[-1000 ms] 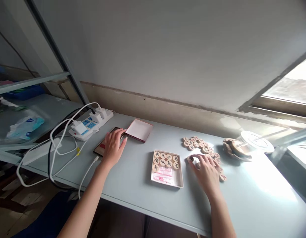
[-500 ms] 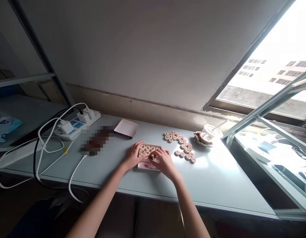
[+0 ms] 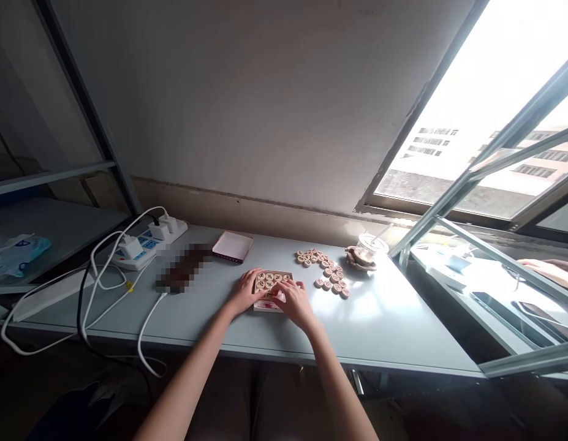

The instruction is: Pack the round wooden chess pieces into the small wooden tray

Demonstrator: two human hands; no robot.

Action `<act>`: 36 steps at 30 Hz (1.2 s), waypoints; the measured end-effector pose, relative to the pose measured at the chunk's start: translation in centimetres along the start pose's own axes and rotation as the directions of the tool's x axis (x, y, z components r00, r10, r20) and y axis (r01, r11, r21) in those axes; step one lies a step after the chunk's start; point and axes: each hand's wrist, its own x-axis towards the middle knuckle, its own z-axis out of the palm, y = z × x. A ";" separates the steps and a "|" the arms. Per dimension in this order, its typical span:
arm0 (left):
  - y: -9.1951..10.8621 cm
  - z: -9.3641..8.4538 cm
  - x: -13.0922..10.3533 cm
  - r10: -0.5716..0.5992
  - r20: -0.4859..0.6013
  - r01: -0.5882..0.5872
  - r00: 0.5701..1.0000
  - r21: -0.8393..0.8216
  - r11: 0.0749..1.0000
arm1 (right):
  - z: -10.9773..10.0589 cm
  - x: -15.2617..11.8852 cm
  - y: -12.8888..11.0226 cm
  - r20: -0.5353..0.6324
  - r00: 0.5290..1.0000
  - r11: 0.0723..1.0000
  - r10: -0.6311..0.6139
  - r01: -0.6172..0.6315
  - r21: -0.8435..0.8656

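A shallow open box (image 3: 268, 310) lies on the table with round wooden Chinese chess pieces (image 3: 269, 276) set in rows inside it. My left hand (image 3: 245, 295) grips the box's left side, its thumb along the near part. Over the near half of the box, my right hand (image 3: 295, 302) has thumb and fingertips closed on a chess piece (image 3: 269, 293), partly hidden by the fingers. More loose chess pieces (image 3: 328, 271) lie in a scattered group to the right of the box. The shallow box lid (image 3: 233, 246) rests inside up, behind and left.
At left, a power strip (image 3: 146, 244) with plugs and tangled cables runs along the table. A blurred-out dark object (image 3: 185, 268) lies nearby. A clear-lidded container (image 3: 372, 244) sits on a brown dish (image 3: 361, 260). Beyond a metal frame, another person's hand (image 3: 548, 272) shows at right.
The piece in my right hand has gone from tilted above the box to lower, against the row inside. My left hand keeps its place. The view has turned to the right.
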 end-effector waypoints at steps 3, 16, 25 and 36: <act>0.1 -0.1 0.0 0.011 -0.006 -0.011 1.000 -0.007 1.000 | -0.9 0.8 2.3 -0.061 0.996 0.997 0.067 -0.068 -0.022; 0.0 0.0 0.0 -0.015 -0.024 0.015 1.000 0.004 1.000 | -0.8 0.4 7.9 -0.223 0.953 0.960 0.204 -0.240 -0.148; 0.3 -0.1 0.0 0.004 -0.022 -0.003 1.000 0.035 0.999 | -1.3 -1.8 1.6 -0.108 0.990 0.996 0.087 -0.085 0.022; 0.4 -0.1 0.0 0.018 -0.037 -0.016 0.999 0.040 0.999 | -0.3 -1.6 0.5 -0.095 0.995 0.989 0.005 -0.019 -0.147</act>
